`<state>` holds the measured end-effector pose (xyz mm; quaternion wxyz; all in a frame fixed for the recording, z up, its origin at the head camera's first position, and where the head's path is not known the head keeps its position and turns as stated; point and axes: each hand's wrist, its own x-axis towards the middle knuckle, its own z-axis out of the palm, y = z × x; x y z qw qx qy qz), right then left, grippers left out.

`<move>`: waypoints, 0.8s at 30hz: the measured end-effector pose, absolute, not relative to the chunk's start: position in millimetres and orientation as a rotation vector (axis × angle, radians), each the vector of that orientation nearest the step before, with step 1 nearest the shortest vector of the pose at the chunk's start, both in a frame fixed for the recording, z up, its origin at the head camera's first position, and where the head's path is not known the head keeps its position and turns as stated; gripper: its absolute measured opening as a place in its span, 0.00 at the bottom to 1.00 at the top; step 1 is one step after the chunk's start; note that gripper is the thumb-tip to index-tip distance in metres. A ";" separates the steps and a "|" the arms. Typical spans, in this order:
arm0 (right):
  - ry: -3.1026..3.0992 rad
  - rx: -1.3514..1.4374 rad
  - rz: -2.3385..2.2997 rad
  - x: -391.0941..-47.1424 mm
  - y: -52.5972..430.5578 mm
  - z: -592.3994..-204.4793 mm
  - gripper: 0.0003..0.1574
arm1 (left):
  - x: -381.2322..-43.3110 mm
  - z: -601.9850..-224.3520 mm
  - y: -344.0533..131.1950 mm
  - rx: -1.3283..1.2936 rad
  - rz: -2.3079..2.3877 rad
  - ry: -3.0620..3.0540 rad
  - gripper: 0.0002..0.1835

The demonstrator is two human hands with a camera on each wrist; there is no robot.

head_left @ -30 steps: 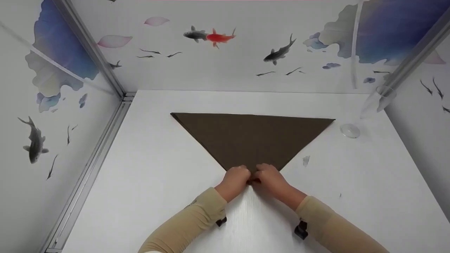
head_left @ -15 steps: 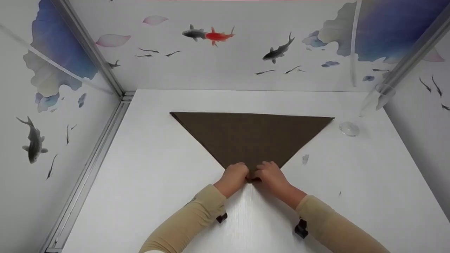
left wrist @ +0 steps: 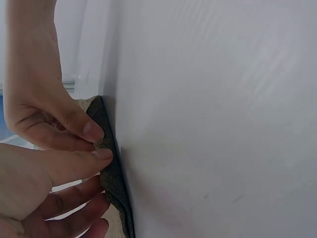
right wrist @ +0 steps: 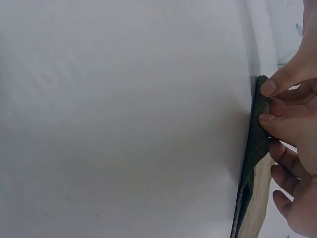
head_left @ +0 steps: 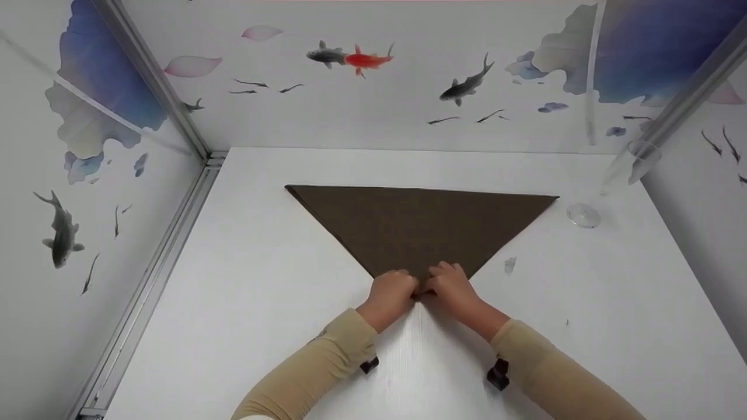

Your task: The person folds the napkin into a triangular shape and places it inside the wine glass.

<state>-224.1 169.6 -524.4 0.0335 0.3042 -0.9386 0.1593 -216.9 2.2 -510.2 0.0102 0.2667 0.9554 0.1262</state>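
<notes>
A brown cloth (head_left: pixel 421 227), folded into a triangle, lies flat on the white table with its long side at the back. Its near point is turned up into a small roll, seen as a dark strip in the left wrist view. My left hand (head_left: pixel 392 294) pinches the left part of this rolled end (left wrist: pixel 115 181), thumb on the near face. Close beside it, my right hand (head_left: pixel 455 291) pinches the right part of the rolled end (right wrist: pixel 257 131) in the same way. Some fingertips are hidden behind the cloth.
A clear round disc (head_left: pixel 583 215) lies on the table to the right of the cloth. Behind it, at the back right corner, leans a clear cup-like piece (head_left: pixel 633 166). White walls with painted fish enclose the left, back and right sides.
Both hands have edged slightly forward, away from the body, and the near rolled end of the cloth has moved with them. The back of the cloth stays in place.
</notes>
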 end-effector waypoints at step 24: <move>-2.915 0.783 0.405 -225.8 165.6 -525.4 0.09 | -221.5 -517.9 8.6 0.901 0.132 3.049 0.09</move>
